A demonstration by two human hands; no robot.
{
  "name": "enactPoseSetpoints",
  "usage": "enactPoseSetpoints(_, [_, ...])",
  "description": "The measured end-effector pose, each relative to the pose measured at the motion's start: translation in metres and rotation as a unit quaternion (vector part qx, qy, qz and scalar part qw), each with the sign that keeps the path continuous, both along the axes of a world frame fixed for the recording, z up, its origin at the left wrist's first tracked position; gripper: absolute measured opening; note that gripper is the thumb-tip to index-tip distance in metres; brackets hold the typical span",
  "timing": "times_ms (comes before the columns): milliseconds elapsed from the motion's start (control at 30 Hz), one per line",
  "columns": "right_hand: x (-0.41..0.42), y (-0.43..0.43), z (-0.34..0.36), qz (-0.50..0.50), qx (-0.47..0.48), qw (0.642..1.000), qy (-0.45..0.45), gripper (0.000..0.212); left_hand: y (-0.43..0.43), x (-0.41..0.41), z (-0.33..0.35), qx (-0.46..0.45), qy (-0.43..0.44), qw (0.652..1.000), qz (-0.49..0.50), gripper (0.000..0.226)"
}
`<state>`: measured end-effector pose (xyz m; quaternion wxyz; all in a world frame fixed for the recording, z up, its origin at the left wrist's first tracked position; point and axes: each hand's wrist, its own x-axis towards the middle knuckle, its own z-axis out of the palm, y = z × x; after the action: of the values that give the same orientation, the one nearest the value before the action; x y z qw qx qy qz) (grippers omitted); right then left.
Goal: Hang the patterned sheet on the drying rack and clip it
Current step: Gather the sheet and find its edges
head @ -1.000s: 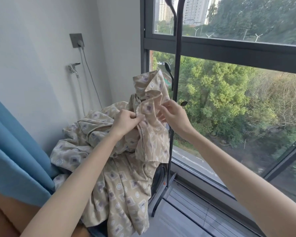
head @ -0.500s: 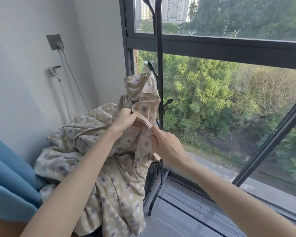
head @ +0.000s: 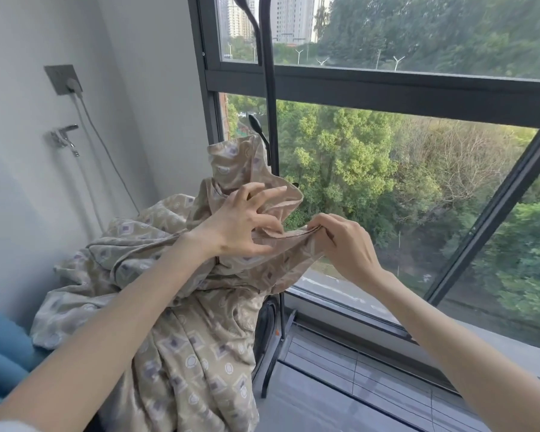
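Your right grip (head: 340, 241) pinches the hem of the patterned sheet (head: 194, 353). Left grip (head: 243, 226) lies splayed on the fold, fingers loose, nothing pinched. The sheet is mostly a bunched heap low beside the drying rack (head: 270, 120), with one part caught up near its lower arm (head: 258, 126). Not spread, not clipped, no clip in view: judged early. No container visible; what's under the heap is hidden.

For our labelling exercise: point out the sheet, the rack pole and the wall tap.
sheet (head: 200, 353), head view, hanging lower folds.
rack pole (head: 272, 132), head view, upright shaft.
wall tap (head: 61, 137), head view, metal body.
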<state>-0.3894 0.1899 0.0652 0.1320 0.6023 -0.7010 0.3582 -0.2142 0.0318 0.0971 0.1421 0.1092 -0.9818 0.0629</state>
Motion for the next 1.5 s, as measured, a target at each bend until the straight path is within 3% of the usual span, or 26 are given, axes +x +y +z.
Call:
enactPoseSetpoints(133, [-0.01, 0.004, 0.007, -0.031, -0.047, 0.998, -0.033, 0.018, -0.013, -0.015, 0.002, -0.129, -0.041, 0.99, 0.024, 0.041])
enactPoseSetpoints(233, [-0.02, 0.005, 0.021, -0.089, -0.118, 0.982, -0.119, 0.017, -0.021, -0.018, 0.011, -0.136, -0.02, 0.987, 0.085, 0.047])
enactPoseSetpoints(400, [-0.032, -0.005, 0.047, -0.154, -0.234, 0.934, -0.22, 0.021, -0.028, -0.014, 0.023, -0.117, 0.07, 0.978, 0.159, 0.035])
enactPoseSetpoints(533, [-0.041, -0.012, 0.048, -0.196, -0.232, 0.919, -0.253, 0.02, -0.032, -0.014, 0.02, -0.114, 0.151, 0.971, 0.148, 0.016])
enactPoseSetpoints(667, [-0.052, -0.015, 0.03, -0.271, -0.16, 0.921, -0.229, 0.019, -0.034, -0.015, 0.013, -0.051, 0.185, 0.978, 0.075, 0.019])
enactPoseSetpoints(867, [-0.068, -0.011, 0.002, -0.329, 0.006, 0.937, -0.122, 0.019, -0.017, -0.025, 0.019, 0.034, 0.232, 0.967, 0.095, 0.015])
enactPoseSetpoints(967, [-0.068, -0.007, -0.005, -0.302, 0.077, 0.946, -0.084, 0.018, -0.012, -0.031, 0.02, 0.062, 0.238, 0.964, 0.102, 0.018])
enactPoseSetpoints(1067, [-0.054, -0.005, -0.008, -0.194, 0.135, 0.969, -0.074, 0.032, -0.008, -0.041, 0.018, 0.068, 0.223, 0.968, 0.097, 0.018])
enactPoseSetpoints(1200, [-0.018, -0.016, -0.007, -0.084, 0.092, 0.991, -0.056, 0.057, -0.001, -0.054, 0.015, 0.088, 0.194, 0.973, 0.088, 0.018])
enactPoseSetpoints(1367, [-0.003, -0.037, 0.0, -0.117, 0.025, 0.992, -0.034, 0.017, 0.002, -0.055, 0.017, 0.12, 0.185, 0.971, 0.087, 0.013])
enactPoseSetpoints(1500, [-0.002, -0.038, 0.003, -0.142, -0.003, 0.989, -0.044, 0.015, -0.009, -0.043, 0.018, 0.119, 0.195, 0.97, 0.085, 0.013])
